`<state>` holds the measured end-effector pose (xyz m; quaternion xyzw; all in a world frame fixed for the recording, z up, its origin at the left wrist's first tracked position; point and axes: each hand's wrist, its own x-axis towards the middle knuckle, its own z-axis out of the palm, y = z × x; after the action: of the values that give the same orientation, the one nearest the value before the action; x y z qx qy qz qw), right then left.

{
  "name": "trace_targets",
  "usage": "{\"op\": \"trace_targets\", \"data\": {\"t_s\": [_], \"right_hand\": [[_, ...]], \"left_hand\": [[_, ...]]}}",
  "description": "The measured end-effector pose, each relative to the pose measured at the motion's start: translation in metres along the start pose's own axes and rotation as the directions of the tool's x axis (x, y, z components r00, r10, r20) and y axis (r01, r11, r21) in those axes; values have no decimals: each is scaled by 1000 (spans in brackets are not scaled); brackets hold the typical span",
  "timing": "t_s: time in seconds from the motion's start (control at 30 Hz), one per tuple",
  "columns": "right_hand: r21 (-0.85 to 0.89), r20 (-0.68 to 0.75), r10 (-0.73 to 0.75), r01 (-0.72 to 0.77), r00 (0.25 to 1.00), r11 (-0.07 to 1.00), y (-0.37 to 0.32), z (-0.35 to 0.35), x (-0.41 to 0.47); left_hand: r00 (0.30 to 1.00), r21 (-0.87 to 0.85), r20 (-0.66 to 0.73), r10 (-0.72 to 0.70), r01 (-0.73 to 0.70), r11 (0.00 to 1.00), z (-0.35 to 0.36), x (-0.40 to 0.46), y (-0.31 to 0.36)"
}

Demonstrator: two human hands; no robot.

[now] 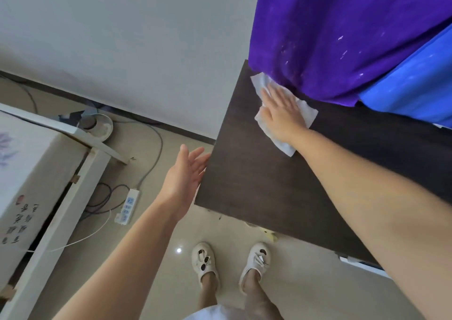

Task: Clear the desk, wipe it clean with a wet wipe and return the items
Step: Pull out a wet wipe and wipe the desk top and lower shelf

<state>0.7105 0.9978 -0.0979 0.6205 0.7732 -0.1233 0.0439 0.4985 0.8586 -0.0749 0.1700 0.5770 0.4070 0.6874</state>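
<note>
wiping step: right hand (281,110), fingers flat, presses wipe (307,110) on desk (256,177) by curtain (342,38); left hand (184,175) spread at edge. next, probably sweep nearer.

Dark brown wood-grain desk (256,173); white wet wipe (307,114); purple curtain (330,38) flecked white beside blue curtain (415,87); beige floor (159,258); cream shoes (204,261).

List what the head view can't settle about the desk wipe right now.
- Desk far edge: hidden under the purple curtain.
- Desk's right end: covered by the right forearm, cut off by the frame.
- Wet wipe middle: under the right hand.
- Left hand: contact with desk's edge unclear.
</note>
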Motion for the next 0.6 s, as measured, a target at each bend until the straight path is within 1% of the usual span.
{"op": "trace_targets", "data": {"t_s": [0.03, 0.07, 0.1, 0.17, 0.2, 0.23, 0.3, 0.33, 0.37, 0.4, 0.43, 0.47, 0.5, 0.53, 0.57, 0.6], "right_hand": [[42, -3, 99, -99, 995, 994, -3, 3, 1], [76, -24, 143, -141, 989, 987, -15, 6, -7], [83, -52, 117, -112, 992, 990, -34, 16, -21], [31, -124, -88, 93, 988, 995, -79, 41, -69], [-6, -152, -198, 200, 968, 980, -100, 54, -99], [-32, -159, -283, 282, 946, 959, -115, 62, -125], [-37, -119, -400, 398, 909, 917, -121, 70, -154], [-35, -101, -423, 421, 901, 906, -113, 69, -158], [-38, -98, -408, 406, 908, 913, -99, 67, -158], [-20, -94, -342, 342, 935, 940, -81, 64, -159], [16, -95, -230, 232, 969, 972, -58, 62, -161], [45, -121, -90, 96, 989, 994, -32, 59, -164], [66, -152, 67, -57, 986, 996, -2, 58, -169], [89, -175, 225, -213, 958, 973, 27, 56, -174], [110, -181, 376, -361, 909, 926, 53, 53, -178], [149, -169, 516, -496, 840, 856, 71, 49, -179]], "left_hand": [[1000, 18, 6, 11, -11, 1000, -1, 0, -1], [1000, 27, 11, 17, -17, 999, 0, 0, 0], [1000, 31, 9, 21, -21, 999, 1, -1, 1], [999, 47, 5, 34, -34, 998, 4, -4, 5], [999, 82, -14, 47, -46, 996, 7, -6, 7], [997, 152, -45, 69, -62, 986, 11, -8, 8], [976, 349, -117, 184, -133, 928, 20, -12, 8], [955, 442, -120, 271, -193, 876, 24, -12, 6], [930, 518, -86, 357, -265, 813, 28, -12, 2], [902, 579, -27, 431, -338, 742, 32, -11, -2], [878, 635, 39, 477, -391, 667, 36, -8, -8], [861, 692, 104, 498, -422, 586, 40, -6, -14], [845, 753, 168, 508, -443, 487, 42, -2, -23], [822, 812, 233, 519, -458, 362, 44, 1, -30], [796, 856, 290, 531, -464, 227, 45, 3, -37], [770, 879, 338, 541, -463, 111, 45, 5, -43]]}}
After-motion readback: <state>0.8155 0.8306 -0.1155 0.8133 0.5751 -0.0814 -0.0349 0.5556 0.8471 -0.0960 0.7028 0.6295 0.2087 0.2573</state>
